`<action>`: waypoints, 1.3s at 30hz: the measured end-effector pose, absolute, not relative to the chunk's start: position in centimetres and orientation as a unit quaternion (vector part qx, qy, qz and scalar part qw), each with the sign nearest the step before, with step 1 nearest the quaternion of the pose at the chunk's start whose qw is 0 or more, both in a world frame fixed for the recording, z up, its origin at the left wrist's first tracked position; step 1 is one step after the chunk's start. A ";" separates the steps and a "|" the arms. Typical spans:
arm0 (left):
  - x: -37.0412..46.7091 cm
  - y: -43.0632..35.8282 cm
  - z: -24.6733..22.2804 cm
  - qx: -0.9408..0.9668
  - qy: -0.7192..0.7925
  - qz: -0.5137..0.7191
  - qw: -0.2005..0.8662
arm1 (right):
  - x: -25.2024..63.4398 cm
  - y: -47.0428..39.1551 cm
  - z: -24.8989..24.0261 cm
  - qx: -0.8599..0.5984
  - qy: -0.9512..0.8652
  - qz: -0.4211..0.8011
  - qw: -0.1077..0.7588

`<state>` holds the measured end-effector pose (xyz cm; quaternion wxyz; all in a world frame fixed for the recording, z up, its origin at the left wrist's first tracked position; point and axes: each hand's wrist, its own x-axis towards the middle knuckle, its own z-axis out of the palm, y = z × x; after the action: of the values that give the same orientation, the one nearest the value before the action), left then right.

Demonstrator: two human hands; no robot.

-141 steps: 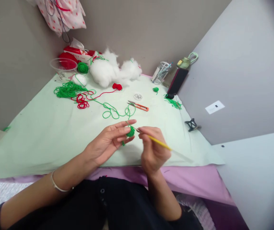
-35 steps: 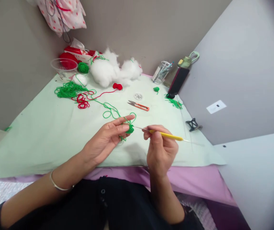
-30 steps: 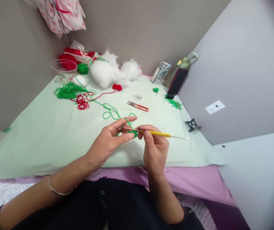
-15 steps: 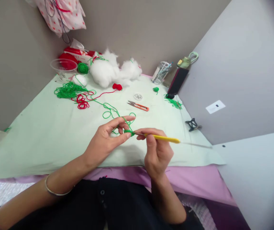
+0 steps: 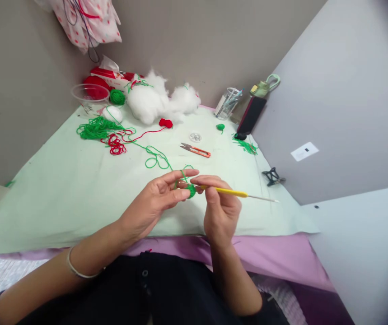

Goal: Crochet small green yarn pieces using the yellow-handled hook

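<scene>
Between the thumb and fingers of my left hand [image 5: 156,198] is a small green crochet piece [image 5: 191,191]. Green yarn [image 5: 160,157] runs from the table up over my raised left index finger. My right hand [image 5: 222,207] grips a crochet hook [image 5: 229,192] by its yellow handle, one metal end pointing right. The hook's other end reaches to the green piece; my fingers partly hide where they meet. Beyond my hands lie orange-handled thread snips [image 5: 196,150] and a small clear round dish [image 5: 195,136].
White stuffing [image 5: 149,101] is heaped at the back, near a red crocheted piece [image 5: 165,123]. Tangled green yarn [image 5: 99,128] and a clear plastic cup [image 5: 90,97] are at left. A pen holder [image 5: 228,104], phone [image 5: 253,115] and small black stand [image 5: 273,176] are along the right.
The crochet hook has shifted left, its near end now deeper behind my left fingers. The green piece has turned and shows more of its side. My left hand moved slightly right.
</scene>
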<state>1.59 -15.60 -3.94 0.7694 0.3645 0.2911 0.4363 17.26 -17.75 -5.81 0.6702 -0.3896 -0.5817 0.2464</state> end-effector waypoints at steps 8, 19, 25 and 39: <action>2.4 -15.7 -4.5 0.285 0.300 0.440 0.797 | 16.9 -18.3 -7.2 -0.401 -0.693 -0.036 0.597; 1.8 -15.4 -4.5 0.391 0.315 0.468 0.728 | 17.3 -17.8 -6.2 -0.410 -0.549 0.306 0.661; 1.3 -15.5 -4.6 0.430 0.331 0.461 0.702 | 17.9 -17.4 -6.5 -0.392 -0.490 0.391 0.673; 2.0 -16.0 -4.8 0.386 0.341 0.459 0.724 | 17.2 -18.5 -7.7 -0.394 -0.727 -0.107 0.553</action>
<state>1.98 -16.03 -4.84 0.7237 0.3859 0.3413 0.4593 17.15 -18.45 -7.69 0.5526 -0.3940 -0.7266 -0.1071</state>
